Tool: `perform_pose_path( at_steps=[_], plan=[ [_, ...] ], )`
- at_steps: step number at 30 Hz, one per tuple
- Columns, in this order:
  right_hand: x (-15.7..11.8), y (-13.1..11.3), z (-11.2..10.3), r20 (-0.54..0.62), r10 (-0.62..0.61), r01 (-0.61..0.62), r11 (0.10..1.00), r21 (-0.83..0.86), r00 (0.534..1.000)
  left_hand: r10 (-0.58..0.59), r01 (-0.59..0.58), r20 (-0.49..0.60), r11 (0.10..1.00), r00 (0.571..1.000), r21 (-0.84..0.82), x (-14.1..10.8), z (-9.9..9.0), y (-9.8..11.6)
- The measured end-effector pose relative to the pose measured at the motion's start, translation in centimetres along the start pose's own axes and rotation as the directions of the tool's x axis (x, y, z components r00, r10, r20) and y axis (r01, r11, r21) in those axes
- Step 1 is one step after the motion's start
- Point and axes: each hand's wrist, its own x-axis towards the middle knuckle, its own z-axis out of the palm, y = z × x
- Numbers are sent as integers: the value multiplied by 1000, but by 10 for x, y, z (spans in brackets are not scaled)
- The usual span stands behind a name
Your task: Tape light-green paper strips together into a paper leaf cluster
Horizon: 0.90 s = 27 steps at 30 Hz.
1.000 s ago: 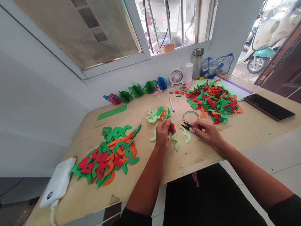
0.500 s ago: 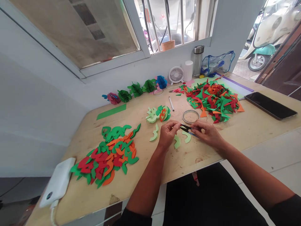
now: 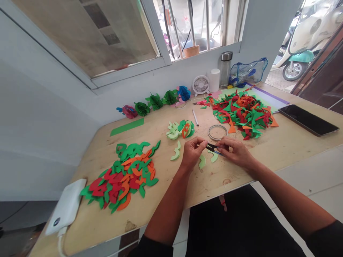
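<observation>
Snips (image 3: pixel 213 146), right of frame centre: gripped by right hand (image 3: pixel 235 151). Left hand (image 3: pixel 192 151) pinches, contents unclear; cut clear of its pinch.

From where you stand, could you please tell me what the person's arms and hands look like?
The left hand and right hand are bare, without gloves. Both forearms are uncovered too. Nearer the camera, the left sleeve and right sleeve are plain black.

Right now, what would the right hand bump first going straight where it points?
Probably the left hand, just past the black snips that the right hand holds, though depth is unclear.
</observation>
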Motion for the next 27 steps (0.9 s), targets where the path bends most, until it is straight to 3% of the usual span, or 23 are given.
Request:
perform_pose_path(
  at_steps=[17, 23, 27],
  plan=[
    [0, 2, 0, 29, 16, -17, 999, 28, 999, 86, -87, -78, 996, 993, -13, -1, 6, -5],
    [0, 0, -1, 54, 33, -36, 998, 50, 998, 47, -80, -210, 986, 977, -148, 4, 2, -7],
    [1, 4, -2, -39, 103, -102, 994, 42, 994, -7, -55, -256, 970, 967, -237, 6, -1, -8]
  ],
)
